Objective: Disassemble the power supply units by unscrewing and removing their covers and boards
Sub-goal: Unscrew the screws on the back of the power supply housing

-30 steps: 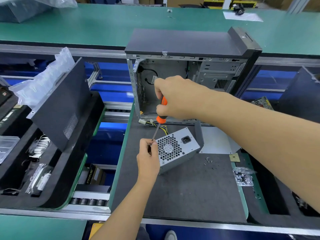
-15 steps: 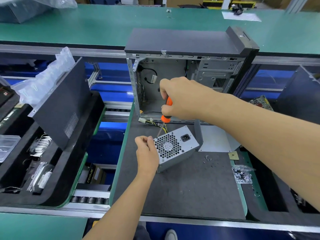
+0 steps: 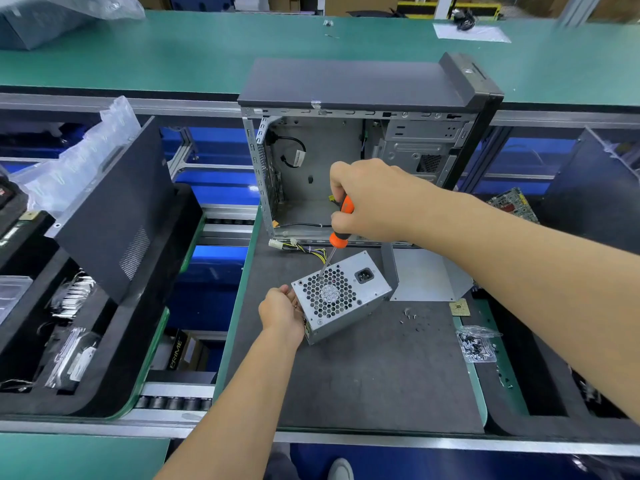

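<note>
Grey power supply [image 3: 341, 296] tilted — left hand [image 3: 282, 315] grip beside; right hand [image 3: 370, 199] screwdriver [image 3: 337, 230] above.

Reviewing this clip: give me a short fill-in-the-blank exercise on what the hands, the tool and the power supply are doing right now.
1. The right hand grips a screwdriver whose handle is black and ____.
2. The left hand holds the power supply unit tilted on the dark ____.
3. The screwdriver tip rests on the unit's honeycomb fan ____.
4. Behind the unit stands an open computer ____.

Missing words: orange; mat; grille; case
</note>
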Demonstrator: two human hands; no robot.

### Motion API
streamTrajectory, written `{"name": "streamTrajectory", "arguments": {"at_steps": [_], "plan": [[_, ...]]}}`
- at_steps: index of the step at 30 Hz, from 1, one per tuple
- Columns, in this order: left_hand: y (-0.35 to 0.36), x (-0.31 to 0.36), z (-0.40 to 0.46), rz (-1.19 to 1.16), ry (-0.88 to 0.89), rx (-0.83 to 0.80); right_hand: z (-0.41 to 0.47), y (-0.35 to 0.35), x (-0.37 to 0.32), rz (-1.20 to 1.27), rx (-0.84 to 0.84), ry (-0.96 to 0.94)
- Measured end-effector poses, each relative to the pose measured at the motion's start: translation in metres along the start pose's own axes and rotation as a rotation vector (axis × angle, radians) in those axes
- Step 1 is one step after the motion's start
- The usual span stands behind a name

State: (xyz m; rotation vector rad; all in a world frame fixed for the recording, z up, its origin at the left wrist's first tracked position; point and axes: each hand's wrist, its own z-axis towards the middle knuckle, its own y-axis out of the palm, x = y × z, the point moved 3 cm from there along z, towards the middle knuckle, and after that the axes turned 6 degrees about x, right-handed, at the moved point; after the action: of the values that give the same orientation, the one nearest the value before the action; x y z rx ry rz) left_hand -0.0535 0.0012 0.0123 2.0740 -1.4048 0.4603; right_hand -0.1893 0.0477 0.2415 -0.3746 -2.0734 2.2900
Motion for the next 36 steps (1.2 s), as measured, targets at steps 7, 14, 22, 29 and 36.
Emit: {"name": "streamTrajectory", "arguments": {"at_steps": [7,14,22,29,36], "plan": [[-0.013,0.006,0.010,0.193,-0.010,-0.118,-0.001,-0.001,0.010,0.042,0.020,0.029],[-0.033,0.010,0.016,0.281,-0.034,-0.090,-0.004,0.005,0.020,0.076,0.031,0.061],[-0.039,0.007,0.013,0.215,-0.105,-0.145,-0.006,0.008,0.025,0.102,0.021,0.106],[-0.034,0.000,-0.004,0.536,-0.006,-0.306,-0.007,0.008,0.027,0.100,0.016,0.122],[-0.032,-0.004,-0.013,0.772,0.272,-0.411,-0.009,0.011,0.029,0.116,0.024,0.138]]}}
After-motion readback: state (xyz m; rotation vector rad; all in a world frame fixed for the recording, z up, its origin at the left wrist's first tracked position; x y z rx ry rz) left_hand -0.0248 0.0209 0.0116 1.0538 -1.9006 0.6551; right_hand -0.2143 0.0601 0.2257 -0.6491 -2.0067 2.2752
